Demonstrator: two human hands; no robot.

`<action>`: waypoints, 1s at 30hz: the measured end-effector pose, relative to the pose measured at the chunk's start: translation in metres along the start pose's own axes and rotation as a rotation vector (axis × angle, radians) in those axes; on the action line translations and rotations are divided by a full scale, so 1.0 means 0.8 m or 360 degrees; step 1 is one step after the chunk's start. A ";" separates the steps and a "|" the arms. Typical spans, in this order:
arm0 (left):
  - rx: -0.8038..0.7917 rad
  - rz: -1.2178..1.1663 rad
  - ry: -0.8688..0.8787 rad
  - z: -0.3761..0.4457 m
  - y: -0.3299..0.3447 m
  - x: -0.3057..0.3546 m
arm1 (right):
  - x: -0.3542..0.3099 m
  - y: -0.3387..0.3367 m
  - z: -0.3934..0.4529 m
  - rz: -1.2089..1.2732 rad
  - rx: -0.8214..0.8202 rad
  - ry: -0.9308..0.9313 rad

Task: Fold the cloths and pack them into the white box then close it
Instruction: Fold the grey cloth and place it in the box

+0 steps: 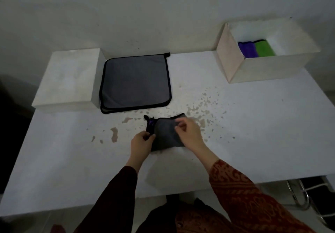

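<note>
We hold the folded grey cloth (165,133) on the counter (253,124): left hand (141,142) pinches its edge, right hand (186,131) pinches the top layer. Releasing unevenly may unfold it before the white box (262,69).

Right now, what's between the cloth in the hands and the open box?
In the head view, only bare table with brownish splotches lies between the folded grey cloth and the white box.

A stained white tabletop (253,133) carries a closed white box lid (67,80), flat grey black-edged cloths (136,82), a small folded grey cloth (165,133), and an open white box (262,69).
</note>
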State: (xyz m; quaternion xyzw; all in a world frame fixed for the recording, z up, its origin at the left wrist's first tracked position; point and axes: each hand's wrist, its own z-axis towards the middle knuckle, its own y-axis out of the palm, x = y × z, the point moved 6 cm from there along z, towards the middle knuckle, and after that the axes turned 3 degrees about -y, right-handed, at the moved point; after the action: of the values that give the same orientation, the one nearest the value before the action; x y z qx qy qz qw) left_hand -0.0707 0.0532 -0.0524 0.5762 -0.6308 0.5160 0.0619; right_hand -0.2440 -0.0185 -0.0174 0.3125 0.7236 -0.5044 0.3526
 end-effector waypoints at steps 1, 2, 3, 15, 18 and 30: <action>0.0024 0.0009 0.0014 0.001 -0.003 -0.001 | 0.012 -0.017 -0.002 -0.0077 0.0203 0.0010; 0.0051 -0.0010 0.0010 0.003 -0.007 -0.003 | 0.026 -0.026 -0.004 -0.0088 0.0283 0.0097; 0.0067 -0.0041 -0.0002 0.004 -0.010 -0.004 | 0.040 -0.027 -0.005 -0.0087 0.0238 0.0231; 0.0021 -0.0369 -0.0221 0.004 -0.019 -0.013 | -0.039 0.052 0.002 -0.0099 -0.0302 -0.0024; -0.0035 -0.0429 -0.0298 0.006 -0.020 -0.014 | -0.055 0.095 -0.020 -0.0160 -0.0673 -0.0197; -0.0590 -0.1309 -0.0286 -0.019 0.014 0.019 | 0.013 0.061 -0.021 0.0831 -0.0521 0.0508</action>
State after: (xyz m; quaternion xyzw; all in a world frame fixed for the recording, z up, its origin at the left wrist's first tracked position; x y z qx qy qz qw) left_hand -0.0927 0.0515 -0.0417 0.8003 -0.4343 0.2750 0.3087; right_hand -0.2138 0.0130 -0.0469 0.5014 0.7365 -0.2192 0.3976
